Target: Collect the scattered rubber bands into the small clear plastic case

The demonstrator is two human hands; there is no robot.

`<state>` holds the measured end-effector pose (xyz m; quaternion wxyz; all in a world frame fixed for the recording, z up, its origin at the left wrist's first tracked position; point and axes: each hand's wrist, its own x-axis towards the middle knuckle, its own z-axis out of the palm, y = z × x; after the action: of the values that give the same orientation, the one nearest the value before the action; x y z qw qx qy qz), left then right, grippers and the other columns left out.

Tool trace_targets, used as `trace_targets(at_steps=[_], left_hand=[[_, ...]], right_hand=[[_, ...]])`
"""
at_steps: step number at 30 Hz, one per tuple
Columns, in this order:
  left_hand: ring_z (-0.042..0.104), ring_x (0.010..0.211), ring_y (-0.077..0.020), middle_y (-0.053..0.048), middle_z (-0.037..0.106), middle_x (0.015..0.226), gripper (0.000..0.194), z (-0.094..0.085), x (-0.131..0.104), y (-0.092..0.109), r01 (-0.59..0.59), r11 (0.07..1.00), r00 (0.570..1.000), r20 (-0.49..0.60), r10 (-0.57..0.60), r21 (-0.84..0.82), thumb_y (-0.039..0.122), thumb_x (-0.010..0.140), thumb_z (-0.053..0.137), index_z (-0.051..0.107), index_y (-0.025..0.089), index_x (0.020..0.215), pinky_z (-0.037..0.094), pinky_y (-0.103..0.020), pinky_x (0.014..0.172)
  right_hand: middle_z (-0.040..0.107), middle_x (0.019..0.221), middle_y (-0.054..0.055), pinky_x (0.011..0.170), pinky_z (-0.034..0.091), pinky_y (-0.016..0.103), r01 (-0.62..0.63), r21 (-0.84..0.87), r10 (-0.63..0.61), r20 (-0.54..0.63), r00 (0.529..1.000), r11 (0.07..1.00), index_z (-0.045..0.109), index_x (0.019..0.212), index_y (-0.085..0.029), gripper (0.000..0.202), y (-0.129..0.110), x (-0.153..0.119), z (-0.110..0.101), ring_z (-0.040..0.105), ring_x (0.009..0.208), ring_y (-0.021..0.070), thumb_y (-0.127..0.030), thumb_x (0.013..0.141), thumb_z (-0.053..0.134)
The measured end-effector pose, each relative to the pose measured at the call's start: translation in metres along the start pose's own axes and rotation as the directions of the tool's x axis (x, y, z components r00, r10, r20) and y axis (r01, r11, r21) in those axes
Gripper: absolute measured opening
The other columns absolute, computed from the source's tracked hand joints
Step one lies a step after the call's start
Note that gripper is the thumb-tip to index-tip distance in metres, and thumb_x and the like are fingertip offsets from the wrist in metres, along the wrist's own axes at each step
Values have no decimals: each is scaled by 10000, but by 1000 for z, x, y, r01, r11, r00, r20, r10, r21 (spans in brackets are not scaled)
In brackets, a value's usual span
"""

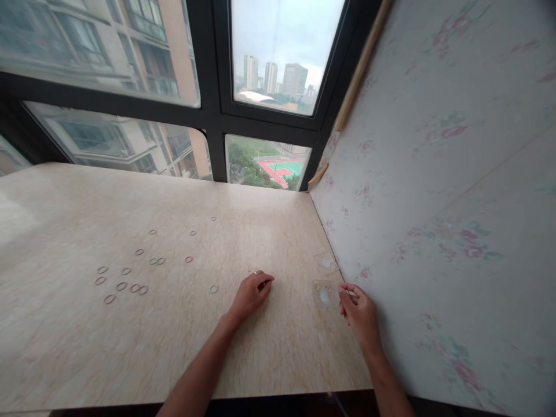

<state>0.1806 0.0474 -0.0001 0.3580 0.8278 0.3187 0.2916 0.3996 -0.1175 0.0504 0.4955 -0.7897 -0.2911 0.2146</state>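
My left hand (pixel 254 292) rests on the stone-patterned sill with its fingers curled together; a small ring shows at its fingertips, and whatever else it may grip is too small to name. At the right, my right hand (pixel 357 310) pinches the right edge of a clear plastic box (pixel 324 296), which has small rings inside. Just behind that box lies a clear lid (pixel 326 262). A pale ring (pixel 214 288) lies left of my left hand. Farther left, several thin rings are scattered, among them a red ring (pixel 189 259) and a dark red ring (pixel 121 286).
The sill (pixel 260 353) ends at a front edge near my forearms. A floral-papered wall (pixel 412 202) rises close beside my right hand. Dark window frames (pixel 212 116) stand along the back.
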Motion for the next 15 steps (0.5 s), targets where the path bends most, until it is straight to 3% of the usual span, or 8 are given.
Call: trace_targets(at_steps=[4,9,12,15], left_hand=[[602,754,-145,-52,677,839,212,0,-3,3,16,1000,1000,-1,-16,3,149,822,500,689,174,916,465,-272,733],[585,700,-126,-47,668,797,229,0,-11,6,0,999,999,-43,-1,-32,146,818,509,709,169,928,460,-239,689],[579,666,-121,-49,658,757,231,-3,-20,5,-25,999,995,-102,22,-26,164,826,506,714,159,925,457,-231,654],[580,662,-120,-50,655,737,218,-18,-31,3,-52,998,985,-168,47,-27,169,821,509,711,152,900,459,-229,642]], right_hand=[[487,434,-53,376,369,210,135,-20,-131,130,983,991,652,893,-165,368,14,-39,29,475,382,126,-508,793,562],[718,664,40,554,513,212,394,-145,-339,301,891,907,743,826,-211,311,39,-63,55,669,564,169,-483,764,606],[740,719,49,556,532,197,345,-118,-305,269,914,931,746,834,-201,355,48,-53,53,684,577,171,-518,750,609],[726,671,40,479,525,200,247,-90,-216,261,941,965,742,833,-193,427,54,-45,49,645,484,164,-583,704,626]])
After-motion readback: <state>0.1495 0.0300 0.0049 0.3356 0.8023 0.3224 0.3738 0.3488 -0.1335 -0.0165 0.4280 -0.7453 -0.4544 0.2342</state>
